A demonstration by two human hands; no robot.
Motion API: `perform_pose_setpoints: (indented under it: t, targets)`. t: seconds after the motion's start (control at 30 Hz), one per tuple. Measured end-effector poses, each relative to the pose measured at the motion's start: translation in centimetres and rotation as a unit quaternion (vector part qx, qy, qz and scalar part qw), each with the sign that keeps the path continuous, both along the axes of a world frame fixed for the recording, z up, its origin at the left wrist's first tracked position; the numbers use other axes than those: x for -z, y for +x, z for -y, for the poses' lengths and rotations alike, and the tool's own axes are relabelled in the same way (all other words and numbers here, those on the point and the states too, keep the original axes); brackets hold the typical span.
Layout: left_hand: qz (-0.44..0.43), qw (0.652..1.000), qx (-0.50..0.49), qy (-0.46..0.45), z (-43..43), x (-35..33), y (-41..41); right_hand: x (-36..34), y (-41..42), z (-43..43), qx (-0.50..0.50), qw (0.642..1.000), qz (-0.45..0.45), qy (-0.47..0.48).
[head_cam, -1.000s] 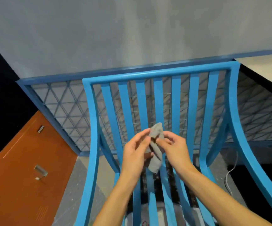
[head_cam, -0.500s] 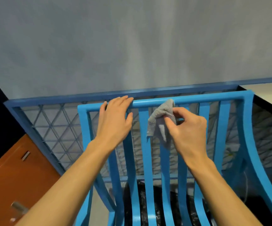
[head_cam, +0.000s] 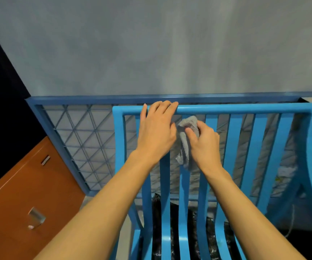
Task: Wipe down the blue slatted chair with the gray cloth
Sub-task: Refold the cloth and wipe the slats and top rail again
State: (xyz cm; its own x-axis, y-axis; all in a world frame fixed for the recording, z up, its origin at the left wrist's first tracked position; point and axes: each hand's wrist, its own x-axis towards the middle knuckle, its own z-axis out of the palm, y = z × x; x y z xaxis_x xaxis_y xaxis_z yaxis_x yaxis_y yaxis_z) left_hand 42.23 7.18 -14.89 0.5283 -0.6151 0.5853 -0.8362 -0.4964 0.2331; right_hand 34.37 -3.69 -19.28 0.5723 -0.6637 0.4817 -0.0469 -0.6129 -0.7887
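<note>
- A grey wall (head_cam: 151, 44) fills the upper half of the view.
- The blue chair (head_cam: 245, 110) stands in front of it, seen from above. Its back is a row of upright slats under a straight top rail, with a curved side piece sweeping down on the right.
- An orange cabinet (head_cam: 29, 184) with small metal fittings lies at the lower left.
- A blue-framed mesh panel (head_cam: 87, 143) with a triangle pattern runs behind the chair, between it and the wall.
- Both bare forearms reach up from the bottom edge toward the chair back.
- The left hand (head_cam: 157, 132) is on the top rail near its left end, fingers hooked over the rail and gripping it, thumb alongside.
- The right hand (head_cam: 205, 145) is just beside it, a little lower, closed on the cloth, with the thumb pressing the fabric against the curled fingers.
- A black bag (head_cam: 174, 222) shows through the gaps between the lower slats.
- The grey cloth (head_cam: 185, 147) is bunched at a slat just under the top rail, between the two hands. Its loose end hangs down along the slat.
- A thin cable (head_cam: 292, 222) dangles at the lower right, behind the chair.
</note>
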Motion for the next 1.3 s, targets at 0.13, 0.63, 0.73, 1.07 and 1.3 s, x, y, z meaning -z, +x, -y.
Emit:
perform_pose_setpoints:
  t: [0.13,0.63,0.73,1.07,1.3]
  targets:
    - [0.030,0.999,-0.011,0.001,0.1,0.7,0.2,3.1,-0.1,-1.6,-0.007,0.996,0.075,0.053]
    - [-0.099,0.993,0.054,-0.045,-2.2,10.8,-6.0,13.0,-3.0,-2.2,-0.044,0.996,0.024,0.076]
    - [-0.207,0.974,0.043,-0.084,-3.1,14.3,-7.4,15.3,-4.2,-2.4,-0.053,0.993,-0.020,0.101]
    - [-0.391,0.920,-0.022,-0.009,-6.9,23.9,-11.4,19.4,-5.1,-4.0,-0.030,0.987,-0.026,0.156]
    - [-0.460,0.887,-0.036,0.034,-8.5,28.4,-15.8,23.4,-6.3,-5.8,-0.011,0.975,-0.065,0.211]
